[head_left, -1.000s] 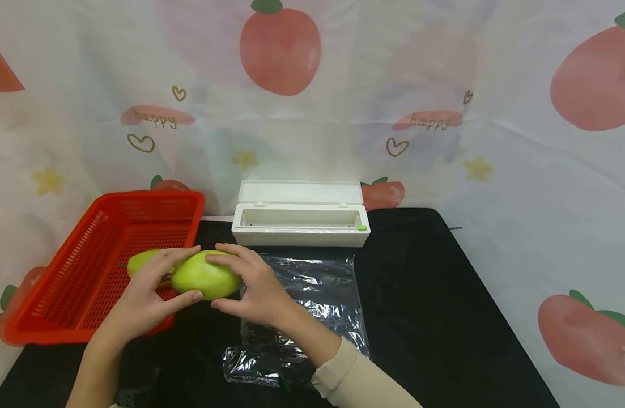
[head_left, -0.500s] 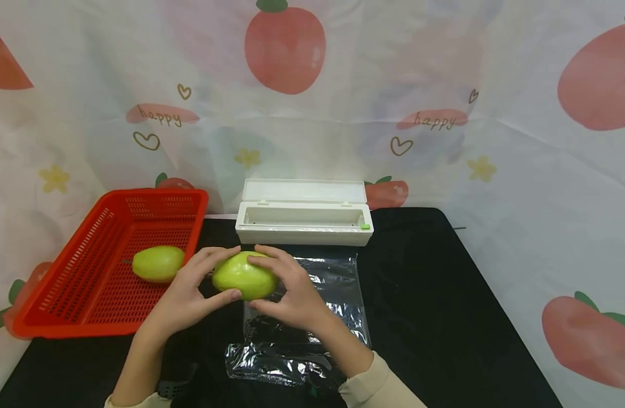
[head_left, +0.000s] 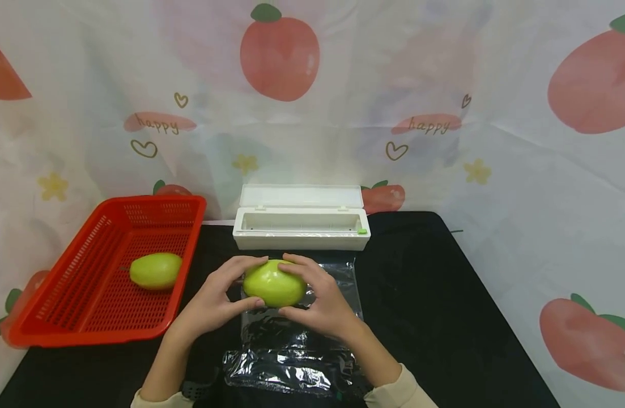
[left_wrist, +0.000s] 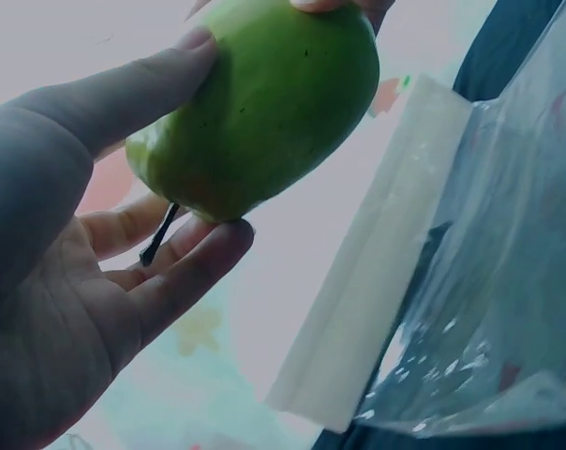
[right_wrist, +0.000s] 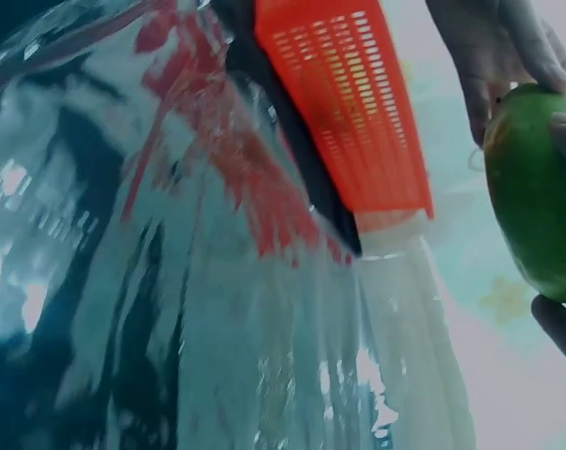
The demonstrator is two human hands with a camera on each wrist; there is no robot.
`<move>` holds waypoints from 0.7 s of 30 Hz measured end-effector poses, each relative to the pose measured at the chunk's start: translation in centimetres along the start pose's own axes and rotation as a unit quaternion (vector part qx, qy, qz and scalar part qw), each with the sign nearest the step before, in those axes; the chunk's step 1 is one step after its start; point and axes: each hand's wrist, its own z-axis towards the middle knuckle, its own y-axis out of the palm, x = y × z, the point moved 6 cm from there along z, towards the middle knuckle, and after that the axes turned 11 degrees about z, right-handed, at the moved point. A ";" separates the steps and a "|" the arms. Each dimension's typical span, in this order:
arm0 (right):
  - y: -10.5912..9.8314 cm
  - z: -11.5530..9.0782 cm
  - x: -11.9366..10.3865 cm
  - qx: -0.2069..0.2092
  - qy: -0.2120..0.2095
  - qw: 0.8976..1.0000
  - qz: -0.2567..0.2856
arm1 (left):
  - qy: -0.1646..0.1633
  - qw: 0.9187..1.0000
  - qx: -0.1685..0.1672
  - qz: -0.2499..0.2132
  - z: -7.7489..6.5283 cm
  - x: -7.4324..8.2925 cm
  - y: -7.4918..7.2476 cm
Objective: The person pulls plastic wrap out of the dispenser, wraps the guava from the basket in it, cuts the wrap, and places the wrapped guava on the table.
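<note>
Both hands hold one oval, glossy green fruit (head_left: pixel 275 283) between them, over the far part of a clear cling film sheet (head_left: pixel 271 331). My left hand (head_left: pixel 217 297) grips its left end, thumb in front and fingers behind. A dark stem (left_wrist: pixel 159 234) sticks out toward the left palm in the left wrist view. At the fruit's right end my right hand (head_left: pixel 322 297) grips it the same way. In the right wrist view the fruit (right_wrist: pixel 536 192) sits at the right edge, with part of the right hand outside the frame.
A red plastic basket (head_left: pixel 100 337) stands on the left with a second green fruit (head_left: pixel 156 271) inside. Behind the film is a white cling film dispenser (head_left: pixel 302 242), lid raised, with a green slider (head_left: pixel 362 231). A black cloth (head_left: pixel 419 317) covers the table; a printed curtain (head_left: pixel 312 141) hangs behind.
Both hands have carried the green fruit rightward from beside the basket to over the cling film. The second fruit in the basket has come into full view.
</note>
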 end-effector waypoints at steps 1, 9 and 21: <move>-0.1 -0.2 0.2 -0.003 0.002 1.000 -0.002 | -0.002 1.000 -0.001 -0.001 0.1 -0.1 0.3; -1.2 -1.0 1.5 -0.014 0.010 1.000 -0.005 | -0.010 1.000 -0.010 -0.021 1.0 -0.4 2.3; -2.0 -2.5 3.1 -0.036 0.086 0.995 0.027 | -0.031 0.997 -0.044 -0.051 1.0 -0.9 4.9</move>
